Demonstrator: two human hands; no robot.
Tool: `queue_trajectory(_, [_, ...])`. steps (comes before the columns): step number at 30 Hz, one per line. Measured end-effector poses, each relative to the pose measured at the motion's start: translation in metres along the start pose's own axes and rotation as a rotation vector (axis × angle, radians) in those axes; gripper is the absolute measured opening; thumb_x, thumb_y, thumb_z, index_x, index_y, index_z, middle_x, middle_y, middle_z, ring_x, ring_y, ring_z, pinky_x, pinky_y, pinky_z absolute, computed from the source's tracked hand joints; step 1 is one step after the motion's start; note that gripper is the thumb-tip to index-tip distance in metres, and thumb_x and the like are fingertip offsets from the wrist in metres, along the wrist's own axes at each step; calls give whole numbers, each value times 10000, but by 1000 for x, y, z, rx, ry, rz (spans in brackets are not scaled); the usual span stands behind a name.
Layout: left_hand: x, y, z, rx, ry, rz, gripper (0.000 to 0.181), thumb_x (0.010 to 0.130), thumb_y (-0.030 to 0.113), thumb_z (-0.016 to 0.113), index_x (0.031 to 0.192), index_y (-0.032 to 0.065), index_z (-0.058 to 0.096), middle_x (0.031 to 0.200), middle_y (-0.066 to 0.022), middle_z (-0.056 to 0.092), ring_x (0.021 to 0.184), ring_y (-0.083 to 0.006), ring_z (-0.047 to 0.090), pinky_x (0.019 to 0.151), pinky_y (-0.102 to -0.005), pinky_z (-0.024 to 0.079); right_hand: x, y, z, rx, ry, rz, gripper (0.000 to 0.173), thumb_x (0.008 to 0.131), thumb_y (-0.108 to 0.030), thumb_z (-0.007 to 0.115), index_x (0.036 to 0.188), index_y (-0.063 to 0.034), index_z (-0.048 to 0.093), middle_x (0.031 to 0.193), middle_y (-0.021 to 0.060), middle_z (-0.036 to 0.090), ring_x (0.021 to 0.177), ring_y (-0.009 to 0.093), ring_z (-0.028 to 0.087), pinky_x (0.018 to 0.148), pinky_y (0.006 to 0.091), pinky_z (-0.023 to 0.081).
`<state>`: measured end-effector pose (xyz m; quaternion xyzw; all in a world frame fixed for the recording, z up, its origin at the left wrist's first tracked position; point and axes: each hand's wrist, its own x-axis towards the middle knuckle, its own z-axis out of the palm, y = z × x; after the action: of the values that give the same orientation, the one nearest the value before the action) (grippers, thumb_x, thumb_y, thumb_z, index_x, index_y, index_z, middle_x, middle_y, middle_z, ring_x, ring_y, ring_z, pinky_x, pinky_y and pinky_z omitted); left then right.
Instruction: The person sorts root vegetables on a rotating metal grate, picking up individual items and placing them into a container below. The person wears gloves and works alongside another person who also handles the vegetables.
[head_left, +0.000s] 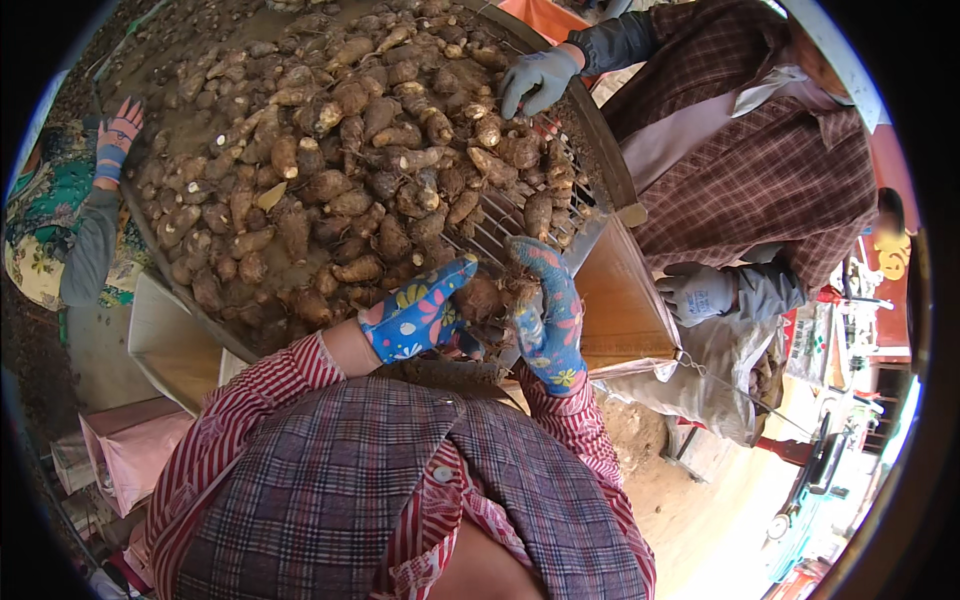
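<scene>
My left hand (416, 307), in a blue flowered glove, curls around a brown, hairy taro corm (480, 300) at the near edge of the sorting table. Facing it, my right hand (551, 322) wears a matching glove and has its thumb and fingers on a root-tufted corm (525, 289). The two corms lie close together, and I cannot tell whether they are joined. Beyond my hands spreads a heap of soil-covered taro corms (360, 180), some with pale cut ends. A metal bar grate (487, 225) shows beneath part of the heap.
A co-worker's grey-gloved hand (541, 79) reaches over the table's raised right rim (600, 142). Another person's gloved hand (120, 135) rests at the left rim. An orange-brown lined bin (622, 300) hangs at the right corner; a whitish bin (169, 330) stands left.
</scene>
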<state>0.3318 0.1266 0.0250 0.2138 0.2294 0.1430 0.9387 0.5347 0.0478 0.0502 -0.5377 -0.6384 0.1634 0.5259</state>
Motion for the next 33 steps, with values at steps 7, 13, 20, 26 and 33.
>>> queue_trajectory(7, [-54, 9, -18, 174, 158, 324, 340, 1058, 357, 547, 1017, 31, 636, 1029, -163, 658, 935, -297, 691, 694, -416, 599, 46, 111, 12, -743, -27, 393, 601, 835, -408, 820, 1318, -101, 635, 1322, 198, 633, 1215, 401, 620, 976, 500, 532])
queue_trajectory(13, [-52, 9, -32, 159, 79, 364, 428, 1094, 384, 480, 950, 15, 643, 910, -135, 651, 798, -292, 673, 699, -408, 595, 52, 157, 5, -535, -121, 485, 599, 856, -330, 807, 1373, -105, 603, 1317, 202, 645, 1122, 389, 681, 934, 507, 557])
queue_trajectory(20, [-40, 6, -44, 250, 40, 389, 337, 1070, 263, 554, 1266, -4, 616, 957, -153, 693, 836, -252, 693, 737, -369, 607, 16, 77, -3, 1181, -37, 645, 738, 923, -244, 758, 1516, 45, 425, 1057, 34, 653, 986, 206, 689, 894, 412, 621])
queue_trajectory(26, [-37, 2, -23, 417, 59, 435, 507, 1001, 266, 652, 1432, 22, 547, 1228, -131, 684, 1172, -229, 653, 988, -372, 523, -14, 28, 32, 855, -127, 588, 607, 949, -205, 747, 1475, -14, 512, 1352, 130, 641, 1150, 194, 661, 933, 349, 570])
queue_trajectory(33, [-99, 7, -26, 215, 156, 515, 663, 950, 428, 723, 1424, 9, 525, 1245, -183, 676, 903, -236, 718, 631, -375, 620, -5, -29, 41, 749, -138, 385, 308, 968, -57, 718, 1267, -14, 660, 1272, 63, 652, 1152, 143, 609, 966, 287, 498])
